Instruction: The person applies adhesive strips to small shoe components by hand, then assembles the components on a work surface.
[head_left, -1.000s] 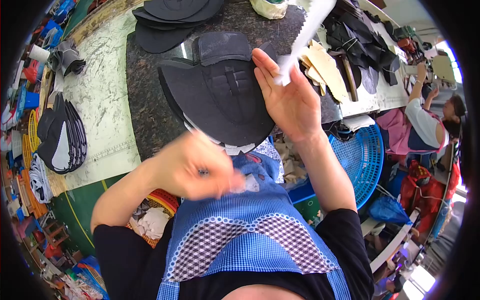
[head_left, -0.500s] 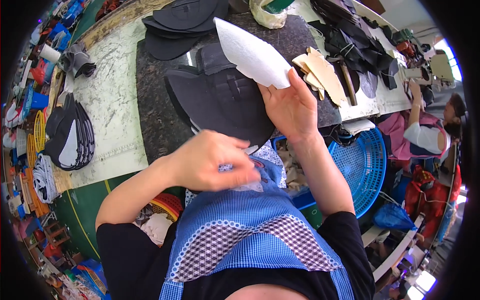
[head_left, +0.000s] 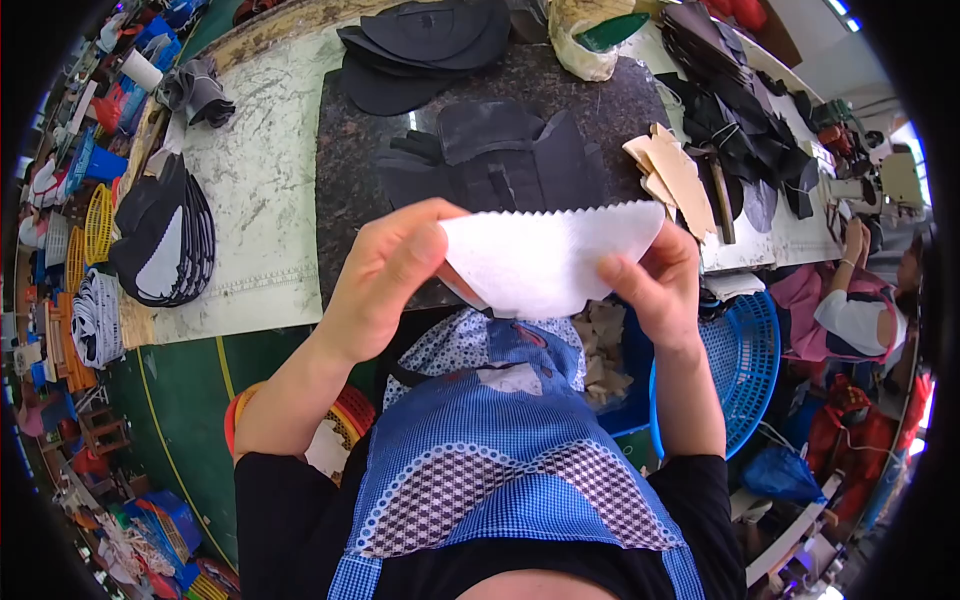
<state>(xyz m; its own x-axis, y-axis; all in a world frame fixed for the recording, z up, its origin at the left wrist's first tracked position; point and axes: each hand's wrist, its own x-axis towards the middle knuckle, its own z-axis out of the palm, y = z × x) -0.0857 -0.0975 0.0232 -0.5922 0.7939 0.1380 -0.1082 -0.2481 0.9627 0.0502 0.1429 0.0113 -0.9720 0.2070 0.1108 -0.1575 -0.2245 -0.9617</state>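
Observation:
A white sheet piece (head_left: 555, 258) with a zigzag-cut far edge is held up between my two hands, in front of my apron. My left hand (head_left: 385, 275) grips its left end, thumb on the near face. At the right end, my right hand (head_left: 655, 285) pinches it with the thumb in front and the fingers behind. Behind the sheet, black cut pieces (head_left: 490, 150) lie on the dark stone slab (head_left: 345, 190), partly hidden by it. Further back on the slab is a stack of black rounded pieces (head_left: 430, 45).
Cream cut pieces (head_left: 675, 180) lie at the slab's right edge, beside a wooden-handled tool (head_left: 723, 205). Black-and-white pieces (head_left: 165, 240) are stacked at left. A blue basket (head_left: 735, 370) stands below right. A tape roll (head_left: 583, 45) sits at the back. Another person (head_left: 860, 305) works at far right.
My left hand has come up from below and taken hold of the white piece's left end. The piece has swung down from upright to level, nearer me. My view has shifted slightly.

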